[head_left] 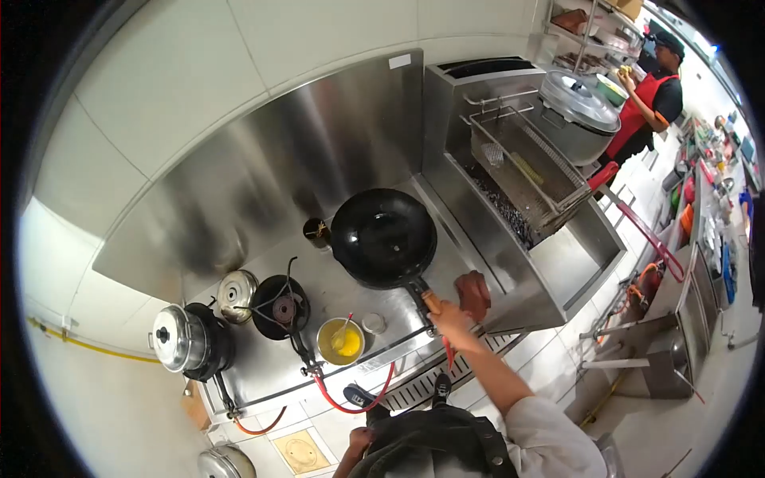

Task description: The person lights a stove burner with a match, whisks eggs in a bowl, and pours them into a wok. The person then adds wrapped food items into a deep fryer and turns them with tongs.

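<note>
A black wok [384, 239] sits at the middle of the steel stove, with a small shiny patch inside. My right hand [452, 320] is closed around the end of its wooden handle [431, 301]. Low in the view, my left hand [360, 440] hangs beside my dark apron, and its fingers are too small to make out clearly. In front of the wok stands a metal bowl [325, 341] of yellow liquid with a utensil in it. Next to that bowl is a small lidded jar [374, 323]. A brown folded cloth [473, 295] lies right of the wok handle.
Left are a bare burner [283, 308], a metal lid [237, 296] and a lidded pot [178, 338]. A fryer with a wire basket [530, 163] stands right, before a large lidded pot [578, 103]. Red gas hoses [351, 409] hang in front. A person in a red apron [637, 111] stands beyond.
</note>
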Tool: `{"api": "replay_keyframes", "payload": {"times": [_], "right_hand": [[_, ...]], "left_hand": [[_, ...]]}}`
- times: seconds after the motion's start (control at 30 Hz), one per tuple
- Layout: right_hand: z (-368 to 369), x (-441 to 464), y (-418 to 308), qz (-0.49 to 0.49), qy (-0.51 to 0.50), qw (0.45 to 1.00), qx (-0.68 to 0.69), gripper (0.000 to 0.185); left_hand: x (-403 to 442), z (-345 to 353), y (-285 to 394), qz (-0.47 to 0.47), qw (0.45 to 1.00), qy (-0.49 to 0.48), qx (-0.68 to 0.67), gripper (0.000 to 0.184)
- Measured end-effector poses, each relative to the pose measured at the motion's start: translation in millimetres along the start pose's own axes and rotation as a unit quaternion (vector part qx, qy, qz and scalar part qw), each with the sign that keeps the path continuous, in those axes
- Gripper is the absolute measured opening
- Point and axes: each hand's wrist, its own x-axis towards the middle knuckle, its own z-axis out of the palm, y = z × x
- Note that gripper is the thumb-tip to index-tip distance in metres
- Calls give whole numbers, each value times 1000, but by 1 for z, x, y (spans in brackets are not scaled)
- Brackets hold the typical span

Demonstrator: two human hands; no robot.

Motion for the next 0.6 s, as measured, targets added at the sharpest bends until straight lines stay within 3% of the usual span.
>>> {"api": "replay_keyframes", "payload": {"times": [0.1,0.2,0.23,0.33,0.4,0.5,0.53,0.6], "right_hand": [[-4,-4,0,38,-4,999,7,38],[-3,-1,-3,58,-9,998,-26,39],[-4,-1,-2,49,-8,998,-35,39],[-4,2,0,46,-14,998,-40,40],[-3,3,6,43,-24,998,-29,40],[20,23,37,-56,-51,997,16,44],[20,26,41,3,-150,983,108,46],[8,31,48,122,-317,893,294,48]], "left_hand": [[-26,35,38,63,980,76,175,27],[-37,42,38,69,989,89,93,32],[-28,46,5,68,994,84,-29,28],[-70,31,27,17,993,96,-60,24],[-93,24,35,-12,995,100,3,22],[-103,27,9,-106,989,93,-50,24],[-87,34,-24,-130,986,79,-65,25],[-64,45,-39,-136,986,46,-90,26]]}}
